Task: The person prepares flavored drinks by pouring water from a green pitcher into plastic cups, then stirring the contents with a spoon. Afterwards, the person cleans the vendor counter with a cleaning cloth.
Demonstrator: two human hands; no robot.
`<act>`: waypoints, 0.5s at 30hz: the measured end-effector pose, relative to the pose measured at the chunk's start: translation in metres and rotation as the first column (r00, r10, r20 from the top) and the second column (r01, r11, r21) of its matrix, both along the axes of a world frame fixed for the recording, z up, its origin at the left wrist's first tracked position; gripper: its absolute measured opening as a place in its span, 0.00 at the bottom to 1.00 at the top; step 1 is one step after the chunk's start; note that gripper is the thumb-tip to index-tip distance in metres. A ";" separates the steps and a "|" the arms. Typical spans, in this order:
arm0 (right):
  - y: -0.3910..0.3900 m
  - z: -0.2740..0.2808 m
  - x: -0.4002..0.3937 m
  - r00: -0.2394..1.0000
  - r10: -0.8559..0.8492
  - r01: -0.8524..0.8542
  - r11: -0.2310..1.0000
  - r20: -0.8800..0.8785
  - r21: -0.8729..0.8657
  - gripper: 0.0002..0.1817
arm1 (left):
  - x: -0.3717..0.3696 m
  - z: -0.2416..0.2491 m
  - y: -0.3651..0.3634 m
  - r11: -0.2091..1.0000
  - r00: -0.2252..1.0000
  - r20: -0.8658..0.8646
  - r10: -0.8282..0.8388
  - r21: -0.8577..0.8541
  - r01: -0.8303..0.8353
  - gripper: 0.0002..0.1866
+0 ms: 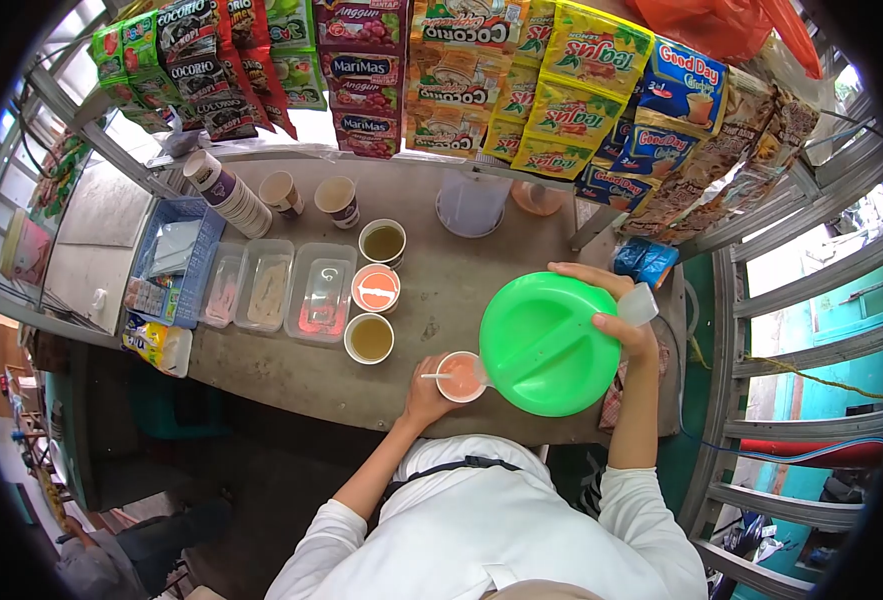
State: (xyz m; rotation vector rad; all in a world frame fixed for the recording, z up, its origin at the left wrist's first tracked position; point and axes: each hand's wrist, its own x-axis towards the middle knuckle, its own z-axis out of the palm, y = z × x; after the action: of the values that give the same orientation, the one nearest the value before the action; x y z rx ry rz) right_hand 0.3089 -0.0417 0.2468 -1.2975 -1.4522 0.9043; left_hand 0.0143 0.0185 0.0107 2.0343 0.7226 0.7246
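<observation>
My right hand (625, 322) is closed on the handle of a pitcher with a bright green lid (546, 350). The pitcher's spout reaches over the rim of a paper cup (460, 388); whether liquid is running cannot be made out. That cup holds a pinkish drink with a white stick-like handle lying across it, and my left hand (425, 395) is wrapped round its left side. Left of it stand a cup of brownish drink (369, 339), a cup of orange-red drink with a pale streak (375, 288) and another brownish one (382, 242).
Clear plastic boxes (319, 290) sit beside a blue basket (206, 225). Behind them are a leaning cup stack (226, 195) and two paper cups (337, 200). A white tub (471, 205) stands at the back. Drink sachets (461, 80) hang above the table.
</observation>
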 end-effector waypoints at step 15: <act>-0.003 -0.002 0.003 1.000 -0.012 0.012 1.000 0.007 0.020 0.39 | 0.000 0.004 0.000 0.999 1.000 -0.006 0.016 -0.032 -0.016 0.37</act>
State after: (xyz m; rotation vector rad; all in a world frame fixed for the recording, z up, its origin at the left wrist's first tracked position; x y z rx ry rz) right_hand 0.3116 -0.0450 0.2453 -1.2948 -1.4544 0.8763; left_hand 0.0144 0.0183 0.0145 2.0042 0.7504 0.7122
